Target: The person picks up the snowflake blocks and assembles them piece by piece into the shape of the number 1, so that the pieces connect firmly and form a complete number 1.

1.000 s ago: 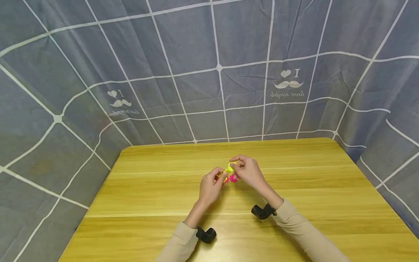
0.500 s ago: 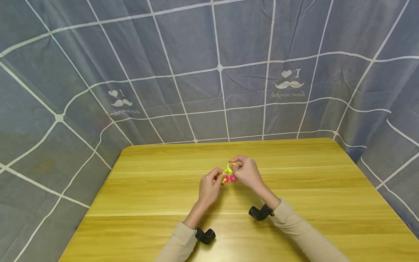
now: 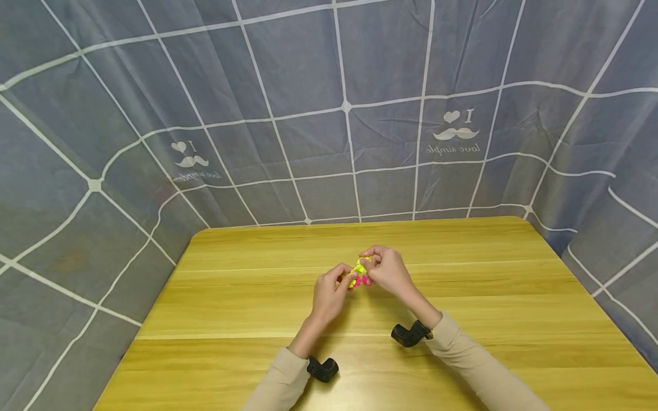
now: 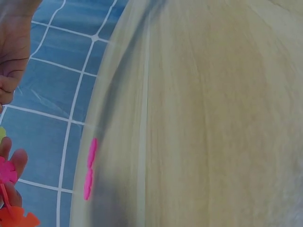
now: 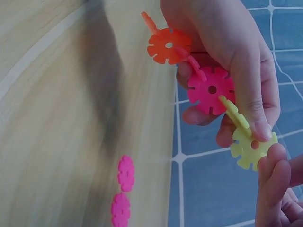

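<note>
In the head view my left hand [image 3: 328, 292] and right hand [image 3: 389, 272] meet over the wooden table. Fingers of the left hand grip a chain of notched, flower-shaped interlocking discs, seen up close in the right wrist view. It runs from an orange disc [image 5: 163, 53] through a pink disc [image 5: 211, 91] to a yellow disc [image 5: 248, 146] at the other end. Thumb and finger of the right hand pinch that yellow end, covering part of its rim. Below the hands, two loose pink discs [image 5: 126, 173] lie side by side on the table.
A wood-grain table [image 3: 247, 319] spreads around the hands. Behind it and at its sides hangs a grey curtain [image 3: 303, 148] with white grid lines. Each wrist carries a black camera mount, one on the left [image 3: 323, 370] and one on the right [image 3: 409, 334].
My right wrist has shifted slightly left, and the yellow discs have turned a little between the fingers. The left hand has hardly moved.
</note>
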### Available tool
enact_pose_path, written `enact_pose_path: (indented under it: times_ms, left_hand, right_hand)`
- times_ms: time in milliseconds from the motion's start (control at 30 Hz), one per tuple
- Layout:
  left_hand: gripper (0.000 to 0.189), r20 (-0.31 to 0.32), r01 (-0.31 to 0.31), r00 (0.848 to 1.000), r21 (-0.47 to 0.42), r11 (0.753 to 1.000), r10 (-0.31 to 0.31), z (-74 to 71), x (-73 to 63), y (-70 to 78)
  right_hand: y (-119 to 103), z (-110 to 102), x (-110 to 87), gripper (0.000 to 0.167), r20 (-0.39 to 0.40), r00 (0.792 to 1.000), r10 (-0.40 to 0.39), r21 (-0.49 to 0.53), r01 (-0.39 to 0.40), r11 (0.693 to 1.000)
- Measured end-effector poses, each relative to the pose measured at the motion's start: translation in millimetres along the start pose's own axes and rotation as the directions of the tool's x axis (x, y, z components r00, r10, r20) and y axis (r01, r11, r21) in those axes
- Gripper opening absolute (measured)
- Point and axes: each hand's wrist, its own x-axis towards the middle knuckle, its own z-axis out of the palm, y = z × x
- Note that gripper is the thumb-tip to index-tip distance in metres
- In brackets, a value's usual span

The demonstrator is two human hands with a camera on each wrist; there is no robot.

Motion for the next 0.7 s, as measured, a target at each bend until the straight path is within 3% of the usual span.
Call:
enact_pose_path:
  times_ms: [400,700]
  left_hand:
    - [0.014,0.037,0.07,0.997,0.01,0.997,-0.071,-0.3,-2.6,-4.5]
    - [0.026,0.008,0.099,0.995,-0.011,0.995,-0.099,-4.6,2.6,-6.7]
  right_hand:
    - [20,2,1.5,0.023,0.058,0.998,0.034,0.07,-0.038,0.997]
    - [17,-6,4.1,0.024,0.103,0.994,-0.034,0.076,0.026,0.997]
